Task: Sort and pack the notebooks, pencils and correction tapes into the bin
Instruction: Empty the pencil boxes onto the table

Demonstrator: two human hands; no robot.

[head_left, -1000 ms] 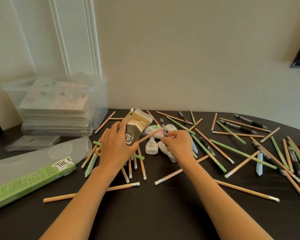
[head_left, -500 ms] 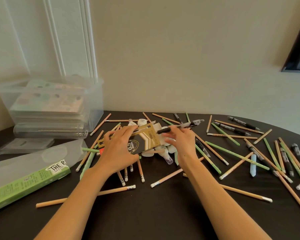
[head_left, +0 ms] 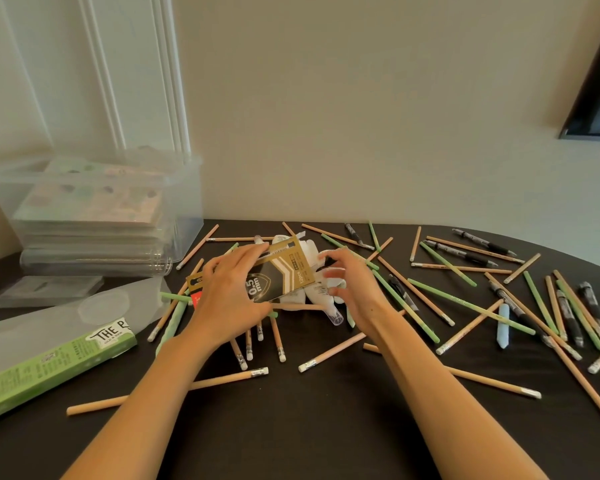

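Observation:
My left hand [head_left: 229, 299] grips a gold and black pen box [head_left: 284, 271] marked 0.5 mm, holding it just above the table's middle. My right hand [head_left: 354, 292] hovers at the box's right end with fingers spread and loosely curled, and nothing shows between them. White correction tapes [head_left: 314, 296] lie bunched under the box. Wooden pencils [head_left: 229, 377] and green pencils [head_left: 447, 263] are scattered over the dark table. The clear bin [head_left: 187, 209] stands at the back left with notebooks [head_left: 94, 202] stacked inside.
A green pencil carton [head_left: 49, 362] and clear plastic wrapping [head_left: 42, 320] lie at the left front. Black pens [head_left: 482, 242] and a pale blue eraser [head_left: 503, 325] sit among the pencils on the right. The table edge curves away at the far right.
The black pen my right hand held over the box half a second ago is out of sight, and that hand has spread open. My left hand has tipped the box flatter.

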